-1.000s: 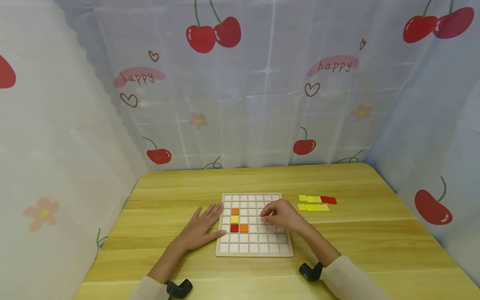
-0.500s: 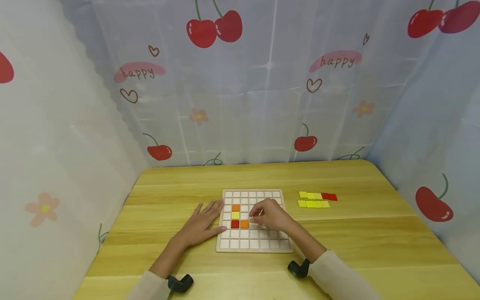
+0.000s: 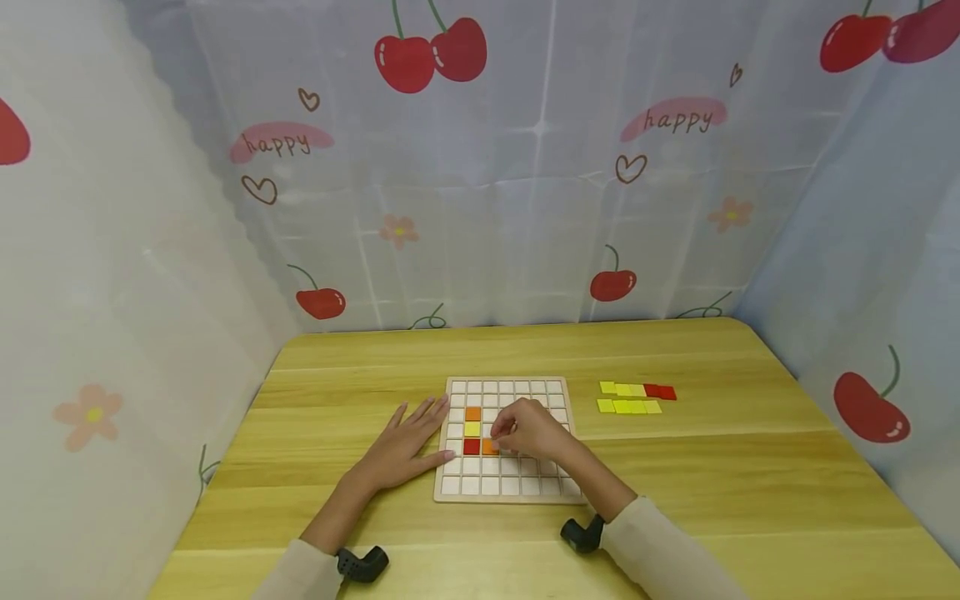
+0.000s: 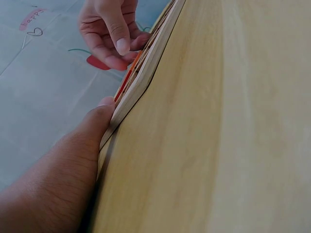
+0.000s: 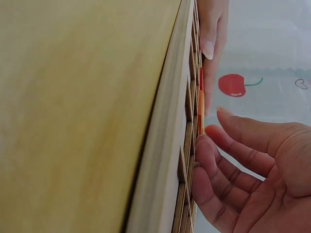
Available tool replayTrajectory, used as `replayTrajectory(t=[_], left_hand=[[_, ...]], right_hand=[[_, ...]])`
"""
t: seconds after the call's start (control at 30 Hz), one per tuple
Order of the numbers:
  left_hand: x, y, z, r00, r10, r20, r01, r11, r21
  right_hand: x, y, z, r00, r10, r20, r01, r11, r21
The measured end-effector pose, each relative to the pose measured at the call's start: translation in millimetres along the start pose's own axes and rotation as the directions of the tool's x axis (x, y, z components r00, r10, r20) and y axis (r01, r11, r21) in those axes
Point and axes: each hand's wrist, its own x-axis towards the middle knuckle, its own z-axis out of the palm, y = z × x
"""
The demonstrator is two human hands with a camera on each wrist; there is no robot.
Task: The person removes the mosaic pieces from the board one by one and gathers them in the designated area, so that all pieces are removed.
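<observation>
A white grid board point(image 3: 510, 501) with a pale wooden frame lies on the table. On it sit an orange tile point(image 3: 472, 413), a yellow tile point(image 3: 472, 429) and a red tile point(image 3: 471, 447) in one column. A second orange tile point(image 3: 488, 447) lies right of the red one, partly covered by fingers. My left hand point(image 3: 400, 451) rests spread at the board's left edge, thumb over the frame. My right hand point(image 3: 528, 429) is over the board at the second orange tile, fingers bent. In the right wrist view, no tile shows between the right hand's thumb point(image 5: 243, 128) and forefinger, which stand apart.
Two rows of loose tiles lie right of the board: a back row of yellow tiles point(image 3: 622, 389) and red tiles point(image 3: 660, 392), and a front row of yellow ones point(image 3: 628, 407). Behind the wooden table point(image 3: 360, 367) hangs a cherry-print curtain point(image 3: 480, 208).
My right hand has moved left across the board to the second orange tile, now partly covering it. My left hand stays at the board's edge. The head view has shifted slightly.
</observation>
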Motion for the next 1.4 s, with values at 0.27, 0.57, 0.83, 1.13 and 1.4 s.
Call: replayTrajectory(t=[0.27, 0.57, 0.83, 1.13, 1.4], left_hand=[[0.3, 0.6, -0.7, 1.000, 0.000, 0.007, 0.000, 1.000, -0.008], [-0.9, 1.0, -1.0, 1.000, 0.004, -0.001, -0.004, 1.000, -0.007], [-1.0, 2.0, -1.8, 1.000, 0.006, -0.002, -0.006, 1.000, -0.007], [-0.8, 1.7, -0.3, 1.000, 0.010, -0.011, -0.010, 1.000, -0.009], [-0.9, 0.7, 2.7, 0.999, 0.018, -0.042, -0.018, 1.000, -0.005]], right_hand=[[0.4, 1.2, 1.0, 1.000, 0.023, -0.003, -0.024, 0.999, -0.036], [-0.5, 1.2, 1.6, 1.000, 0.010, 0.004, -0.010, 0.999, -0.042], [-1.1, -0.9, 1.3, 0.999, -0.032, -0.039, 0.030, 0.997, -0.072], [-2.6, -3.4, 0.7, 0.998, -0.050, -0.048, 0.047, 0.997, -0.059], [-1.6, -2.1, 1.1, 0.998, -0.058, -0.034, 0.058, 0.998, -0.006]])
